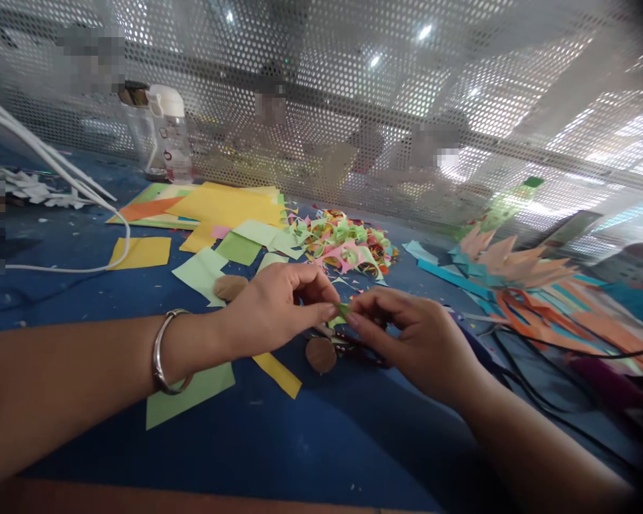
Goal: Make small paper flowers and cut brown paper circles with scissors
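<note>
Both hands meet over the middle of the blue table, pinching a small green piece of paper (343, 310) between them. My left hand (283, 303), with a silver bangle on its wrist, grips the paper's left end between thumb and forefinger. On the other end, the thumb and fingertips of my right hand (407, 325) are closed. A round brown disc (321, 355) lies just below the fingertips, and another brown piece (231, 288) is beside my left hand. A yellow paper strip (278, 375) and a light green sheet (193, 392) lie beneath my left arm.
Yellow sheets (230, 205) and cut green squares (239, 246) lie behind my left hand. A heap of colourful paper scraps (346, 243) sits beyond the hands. Clear bottles (174, 139) stand by the perforated screen (321, 128). Orange folded paper (514, 260) and black cables (546, 400) are at right.
</note>
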A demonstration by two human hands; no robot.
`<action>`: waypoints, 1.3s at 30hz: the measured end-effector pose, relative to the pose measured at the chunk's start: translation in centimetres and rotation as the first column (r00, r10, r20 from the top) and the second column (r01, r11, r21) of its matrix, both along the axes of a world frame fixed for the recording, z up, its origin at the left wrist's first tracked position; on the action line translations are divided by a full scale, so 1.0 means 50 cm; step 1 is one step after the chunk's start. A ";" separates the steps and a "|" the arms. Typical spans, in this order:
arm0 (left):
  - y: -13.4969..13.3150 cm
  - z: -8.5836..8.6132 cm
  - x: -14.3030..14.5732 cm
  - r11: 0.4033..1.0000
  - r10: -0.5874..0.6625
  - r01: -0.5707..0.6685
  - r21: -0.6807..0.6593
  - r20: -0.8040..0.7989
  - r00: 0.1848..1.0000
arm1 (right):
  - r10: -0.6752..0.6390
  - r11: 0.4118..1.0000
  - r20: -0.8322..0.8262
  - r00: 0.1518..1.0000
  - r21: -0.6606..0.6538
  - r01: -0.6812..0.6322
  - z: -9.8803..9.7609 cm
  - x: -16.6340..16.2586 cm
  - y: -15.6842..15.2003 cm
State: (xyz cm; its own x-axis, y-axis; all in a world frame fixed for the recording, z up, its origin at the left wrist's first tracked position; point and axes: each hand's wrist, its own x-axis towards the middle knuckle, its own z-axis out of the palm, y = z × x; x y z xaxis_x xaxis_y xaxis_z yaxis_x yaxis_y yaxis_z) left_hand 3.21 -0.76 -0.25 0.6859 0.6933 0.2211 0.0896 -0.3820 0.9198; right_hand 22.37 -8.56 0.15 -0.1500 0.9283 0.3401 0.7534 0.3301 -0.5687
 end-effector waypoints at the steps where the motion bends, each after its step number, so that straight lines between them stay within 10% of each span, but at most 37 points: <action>1: 0.001 -0.001 0.000 1.000 -0.012 0.012 -0.015 -0.002 1.000 | 0.000 1.000 -0.004 1.000 -0.006 0.000 0.000 0.000 0.000; 15: 0.004 -0.016 0.005 0.933 -0.144 0.142 -0.332 0.019 0.989 | 0.024 0.999 0.033 0.999 0.046 -0.025 -0.006 0.002 0.002; 23: -0.004 -0.002 0.013 0.737 0.082 0.027 -0.676 0.129 0.988 | 0.005 0.965 0.111 0.994 0.262 -0.034 -0.008 -0.001 -0.008; 34: -0.012 0.021 0.020 0.646 0.129 -0.021 -0.763 0.082 0.988 | 0.112 0.952 0.188 0.976 0.262 -0.160 -0.005 -0.005 -0.009; 39: -0.013 0.009 0.017 0.697 0.119 0.024 -0.716 0.149 0.982 | 0.075 0.971 0.131 0.988 0.215 -0.102 -0.006 -0.007 -0.008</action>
State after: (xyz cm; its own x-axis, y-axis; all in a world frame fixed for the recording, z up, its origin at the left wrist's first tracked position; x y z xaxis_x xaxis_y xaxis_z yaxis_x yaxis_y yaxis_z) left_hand 4.08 -1.43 0.20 0.6486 0.7210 -0.2440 -0.0949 0.3946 0.9140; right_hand 22.03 -8.97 -0.15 -0.2812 0.8136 0.5090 0.7742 0.5057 -0.3806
